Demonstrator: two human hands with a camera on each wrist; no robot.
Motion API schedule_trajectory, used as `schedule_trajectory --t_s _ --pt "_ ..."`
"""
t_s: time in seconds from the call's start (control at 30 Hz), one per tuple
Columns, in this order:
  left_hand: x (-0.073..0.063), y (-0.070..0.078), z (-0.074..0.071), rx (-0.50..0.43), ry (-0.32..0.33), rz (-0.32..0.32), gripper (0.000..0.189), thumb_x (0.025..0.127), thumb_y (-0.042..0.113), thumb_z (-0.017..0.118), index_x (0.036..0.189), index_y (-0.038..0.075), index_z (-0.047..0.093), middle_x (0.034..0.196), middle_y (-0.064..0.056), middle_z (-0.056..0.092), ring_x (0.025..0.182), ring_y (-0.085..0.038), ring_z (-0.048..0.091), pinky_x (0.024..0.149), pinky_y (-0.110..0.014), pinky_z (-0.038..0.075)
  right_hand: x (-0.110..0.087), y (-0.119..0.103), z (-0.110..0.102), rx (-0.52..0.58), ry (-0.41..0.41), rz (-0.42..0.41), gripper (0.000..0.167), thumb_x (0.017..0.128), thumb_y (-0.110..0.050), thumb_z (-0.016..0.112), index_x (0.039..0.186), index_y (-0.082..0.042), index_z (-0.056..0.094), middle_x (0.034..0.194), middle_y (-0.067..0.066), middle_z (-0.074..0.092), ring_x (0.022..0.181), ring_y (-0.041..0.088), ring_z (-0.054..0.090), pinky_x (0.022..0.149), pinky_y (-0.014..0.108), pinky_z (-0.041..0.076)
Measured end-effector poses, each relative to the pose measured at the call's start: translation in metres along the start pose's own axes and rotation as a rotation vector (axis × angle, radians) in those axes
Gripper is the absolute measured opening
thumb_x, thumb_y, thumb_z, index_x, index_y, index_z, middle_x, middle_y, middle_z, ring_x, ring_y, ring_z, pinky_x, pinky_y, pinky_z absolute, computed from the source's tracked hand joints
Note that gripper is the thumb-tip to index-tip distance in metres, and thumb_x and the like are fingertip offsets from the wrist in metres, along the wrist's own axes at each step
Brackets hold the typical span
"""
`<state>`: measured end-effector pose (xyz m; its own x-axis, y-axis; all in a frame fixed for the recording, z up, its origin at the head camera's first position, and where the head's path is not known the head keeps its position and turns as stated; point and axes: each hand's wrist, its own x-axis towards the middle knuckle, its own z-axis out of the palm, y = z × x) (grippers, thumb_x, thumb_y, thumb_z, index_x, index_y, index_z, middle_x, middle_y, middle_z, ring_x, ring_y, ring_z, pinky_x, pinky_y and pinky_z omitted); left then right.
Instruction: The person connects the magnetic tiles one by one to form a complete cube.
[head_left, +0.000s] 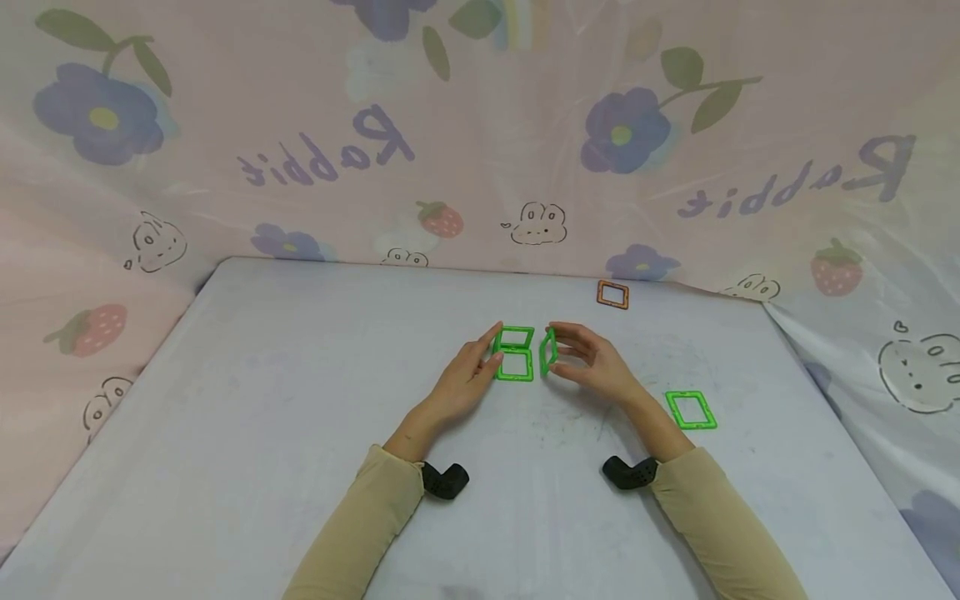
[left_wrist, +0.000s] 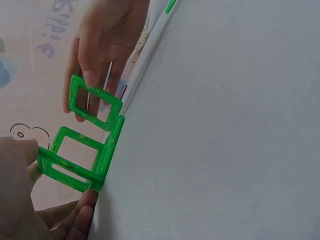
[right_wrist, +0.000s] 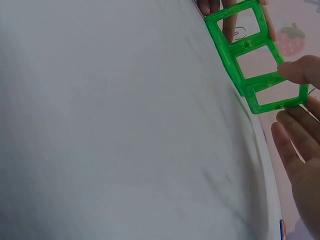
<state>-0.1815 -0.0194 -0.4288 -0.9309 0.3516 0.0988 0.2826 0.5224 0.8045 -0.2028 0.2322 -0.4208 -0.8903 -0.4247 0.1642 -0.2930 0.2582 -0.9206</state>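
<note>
My right hand [head_left: 596,362] pinches an upright green square magnetic tile [left_wrist: 90,119], an open frame, between thumb and fingers. It stands just right of several joined green tiles. Of these, the base tile [head_left: 515,379] lies flat on the table, the back tile [head_left: 517,328] rises from its far edge, and the left tile [left_wrist: 75,164] stands along its left side. My left hand [head_left: 461,382] holds that left tile, thumb near its top and fingers low at its outer side. In the head view a small gap separates the right-hand tile from the joined ones.
A loose green square tile [head_left: 692,427] lies on the white table [head_left: 300,400] beside my right forearm. Near the far edge lies an orange square tile [head_left: 612,307]. A printed fabric curtain [head_left: 480,150] hangs behind the table and along its sides.
</note>
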Motion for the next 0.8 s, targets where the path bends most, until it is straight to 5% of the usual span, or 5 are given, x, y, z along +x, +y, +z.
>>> schedule_trajectory --t_s 0.8 --pt "-0.0002 -0.0022 0.0004 -0.004 0.007 0.018 0.053 0.104 0.029 0.042 0.153 0.020 0.026 0.106 -0.014 0.053 0.083 -0.018 0.047 0.074 -0.033 0.041 0.0040 0.0034 0.0098 -0.019 -0.027 -0.038 0.064 0.080 0.008 0.070 0.138 0.006 0.042 0.137 0.028 0.048 0.124 0.042 0.049 0.102 0.050 0.041"
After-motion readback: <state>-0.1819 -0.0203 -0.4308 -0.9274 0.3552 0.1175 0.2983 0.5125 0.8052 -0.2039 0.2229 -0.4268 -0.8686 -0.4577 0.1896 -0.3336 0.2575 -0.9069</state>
